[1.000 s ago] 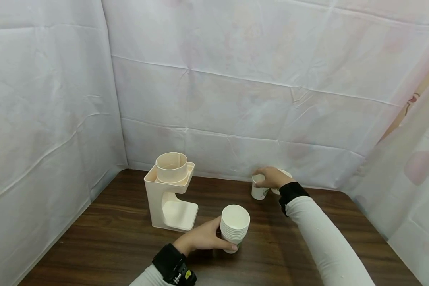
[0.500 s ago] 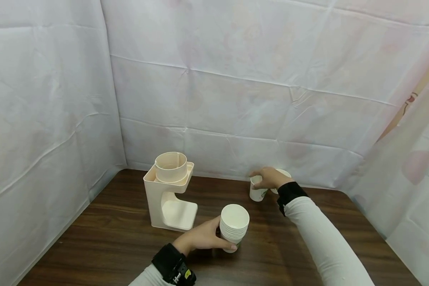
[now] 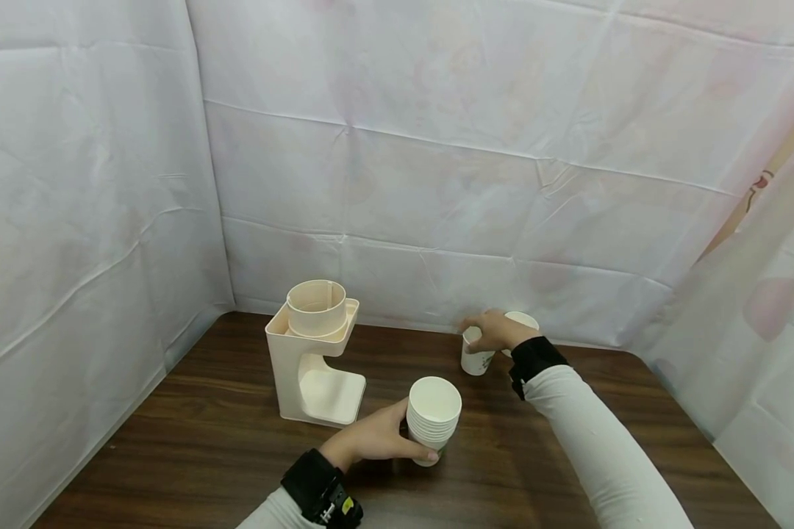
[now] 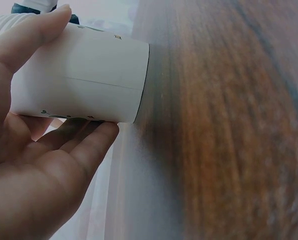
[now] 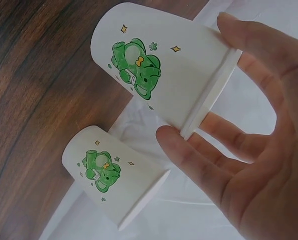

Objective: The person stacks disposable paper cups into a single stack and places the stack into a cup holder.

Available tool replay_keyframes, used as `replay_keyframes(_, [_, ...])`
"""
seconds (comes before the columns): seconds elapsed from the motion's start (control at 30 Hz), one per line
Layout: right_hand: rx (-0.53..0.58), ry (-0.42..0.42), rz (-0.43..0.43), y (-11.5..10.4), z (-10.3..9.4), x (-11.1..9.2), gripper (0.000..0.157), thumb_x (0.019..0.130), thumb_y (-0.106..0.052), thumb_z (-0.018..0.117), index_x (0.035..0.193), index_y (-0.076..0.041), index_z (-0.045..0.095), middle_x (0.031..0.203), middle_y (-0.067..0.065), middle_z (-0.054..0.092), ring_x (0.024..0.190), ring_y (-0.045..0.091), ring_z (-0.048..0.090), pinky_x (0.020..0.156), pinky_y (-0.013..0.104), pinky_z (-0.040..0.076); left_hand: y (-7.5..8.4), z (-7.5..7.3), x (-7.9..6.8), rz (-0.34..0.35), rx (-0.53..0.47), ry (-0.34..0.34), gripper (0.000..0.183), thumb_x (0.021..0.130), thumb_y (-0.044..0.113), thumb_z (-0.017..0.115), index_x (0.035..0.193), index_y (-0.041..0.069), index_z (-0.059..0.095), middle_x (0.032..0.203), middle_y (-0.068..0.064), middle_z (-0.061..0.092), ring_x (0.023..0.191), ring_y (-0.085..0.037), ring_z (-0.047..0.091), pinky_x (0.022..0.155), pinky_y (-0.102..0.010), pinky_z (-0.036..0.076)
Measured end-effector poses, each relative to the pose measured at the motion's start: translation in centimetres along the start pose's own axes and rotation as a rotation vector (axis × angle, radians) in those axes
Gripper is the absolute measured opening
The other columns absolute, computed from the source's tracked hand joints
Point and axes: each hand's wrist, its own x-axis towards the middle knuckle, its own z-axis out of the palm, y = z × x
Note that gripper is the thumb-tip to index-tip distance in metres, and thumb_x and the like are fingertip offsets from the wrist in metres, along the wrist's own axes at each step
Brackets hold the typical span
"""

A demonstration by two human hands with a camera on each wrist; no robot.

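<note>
Left hand: gripping a stack of white paper cups from the side, thumb on one flank and fingers on the other. The stack is upright, mouth up, several rims nested; its base is at or just above the surface (contact cannot be confirmed from either view).

Right hand: pinching a single white paper cup at the rim, thumb on one side and fingertips on the other. This cup is upright at the rear of the surface, near the back drape, and carries a printed green bear with a yellow bow. A second paper cup of matching print stands just beside it – partly hidden behind the hand in the head view.

Left of the stack stands a cream-coloured stand – tray-like top, recessed front, flat lower platform – with a round cylinder upright in the top tray. The surface is dark wood grain. A black wristband is worn on the left wrist, over a white sleeve.
</note>
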Motion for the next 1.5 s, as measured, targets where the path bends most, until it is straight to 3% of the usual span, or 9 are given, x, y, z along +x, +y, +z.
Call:
replay_keyframes(0.5, [0.078,-0.011,-0.033,0.1,0.3,-0.6,0.039,0.089,-0.03,0.078,0.124,-0.019,0.065,0.125,0.025,0.05,0.11,0.037,0.048,0.081,0.049,0.05,0.0,-0.1,0.1,-0.003,0.001,-0.008,0.083,0.078,0.026,0.088,0.147,0.018,0.042,0.123,0.013,0.061,0.123,-0.013,0.053,0.109,-0.046,0.033])
replay_keyframes(1.03, [0.157,-0.032,-0.023,0.3,0.2,-1.3,0.034,0.091,-0.033,0.075,0.122,-0.026,0.066,0.136,0.023,0.046,0.116,0.036,0.047,0.083,0.046,0.051,-0.1,-0.1,0.2,0.002,0.002,-0.01,0.083,0.079,0.026,0.088,0.147,0.017,0.042,0.123,0.013,0.061,0.122,-0.012,0.053,0.109,-0.046,0.033])
replay_keyframes(1.3, [0.186,-0.044,-0.093,0.3,-0.5,-2.5,0.034,0.094,-0.034,0.072,0.125,-0.023,0.065,0.139,0.021,0.048,0.123,0.038,0.047,0.086,0.045,0.05,-0.1,0.0,0.1,-0.001,0.006,-0.01,0.082,0.079,0.026,0.088,0.147,0.017,0.043,0.123,0.014,0.062,0.122,-0.012,0.054,0.109,-0.045,0.033])
replay_keyframes(1.5, [0.185,-0.05,-0.126,-0.3,-1.6,-3.4,0.037,0.093,-0.034,0.073,0.126,-0.021,0.065,0.136,0.02,0.053,0.118,0.036,0.052,0.082,0.043,0.052,-0.1,-0.1,0.0,-0.006,0.012,-0.001,0.082,0.078,0.027,0.088,0.146,0.017,0.043,0.122,0.013,0.062,0.122,-0.012,0.054,0.108,-0.045,0.034])
